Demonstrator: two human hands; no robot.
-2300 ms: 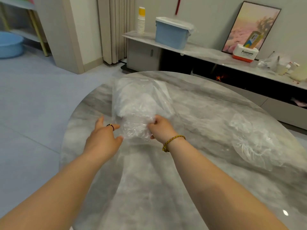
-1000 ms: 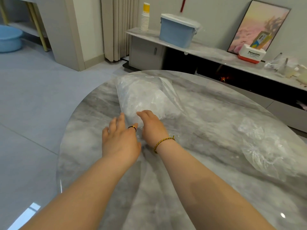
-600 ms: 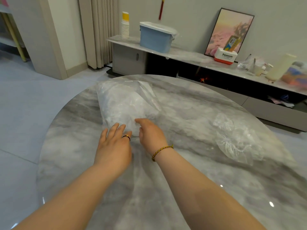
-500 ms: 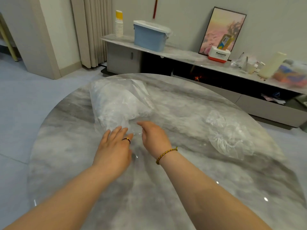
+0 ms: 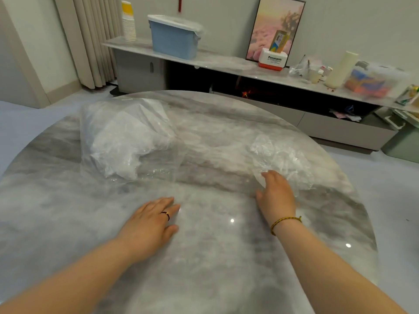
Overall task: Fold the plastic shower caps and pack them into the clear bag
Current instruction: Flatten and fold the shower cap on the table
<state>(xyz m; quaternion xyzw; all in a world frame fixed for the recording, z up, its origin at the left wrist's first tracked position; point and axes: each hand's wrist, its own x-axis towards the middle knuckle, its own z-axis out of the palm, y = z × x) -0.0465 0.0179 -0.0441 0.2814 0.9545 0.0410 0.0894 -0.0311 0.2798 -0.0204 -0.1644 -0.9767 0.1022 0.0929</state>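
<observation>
A clear bag (image 5: 127, 137) stuffed with white folded shower caps lies at the left back of the round marble table (image 5: 204, 257). A loose crumpled shower cap (image 5: 283, 159) lies at the right. My right hand (image 5: 275, 197), with a braided bracelet on its wrist, reaches to the cap's near edge and its fingertips touch the plastic. My left hand (image 5: 152, 220), wearing a ring, hovers flat over the table's middle with relaxed fingers, holding nothing, apart from the bag.
Behind the table runs a low marble sideboard (image 5: 226, 64) with a blue lidded bin (image 5: 174, 37), a stack of paper cups (image 5: 128, 21), a framed picture (image 5: 276, 26), a Panasonic box (image 5: 273, 61) and clutter. Curtains hang at the back left.
Both hands have left the bag's mouth. My right hand moved right to the loose shower cap; my left hand drew back toward the table's middle. The camera view turned to the right.
</observation>
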